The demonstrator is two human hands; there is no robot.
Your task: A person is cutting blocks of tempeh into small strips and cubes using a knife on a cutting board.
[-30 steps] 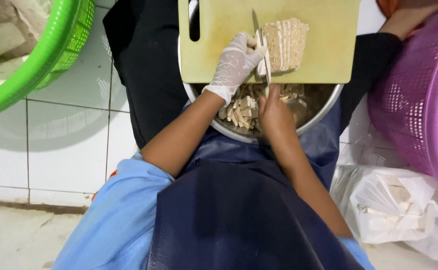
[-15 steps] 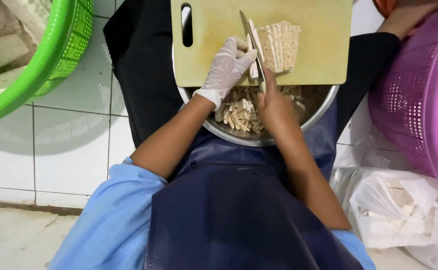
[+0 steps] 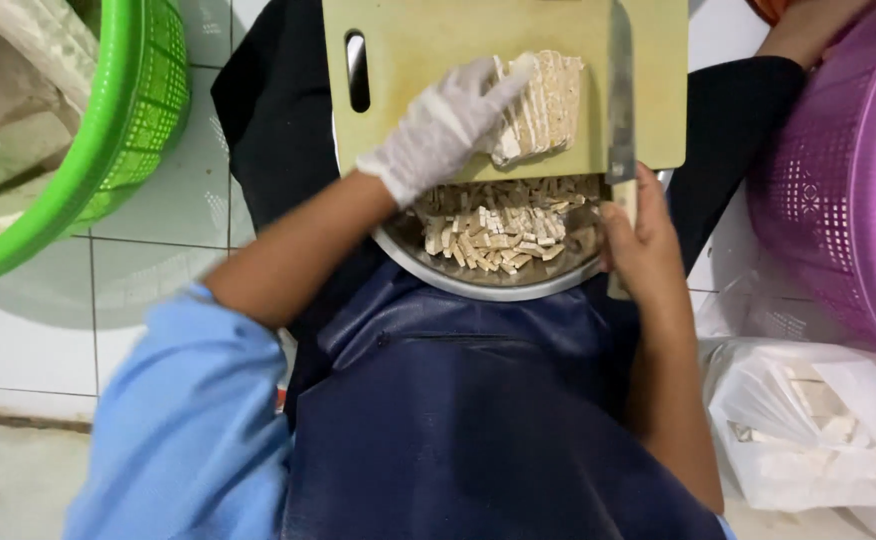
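A sliced pale block was steadied on a board while the knife stood off to one side

The block of pale, tempeh-like food [image 3: 541, 105], already cut into thin slabs, lay near the middle of the yellow-green cutting board [image 3: 428, 40], which rested over a metal bowl [image 3: 488, 288], probably so that cut sticks [image 3: 498, 228] could drop straight in. The gloved left hand [image 3: 438, 130] came in from the lower left with fingers stretched flat against the block's near side, pressing the slabs together so they stayed stacked. The bare right hand [image 3: 643, 245] was closed around the handle of a knife [image 3: 620, 95], blade lying along the board's right part, apart from the block. A green basket [image 3: 148, 110] sat to the left, a pink basket [image 3: 838, 200] to the right, a plastic bag [image 3: 808, 420] below it
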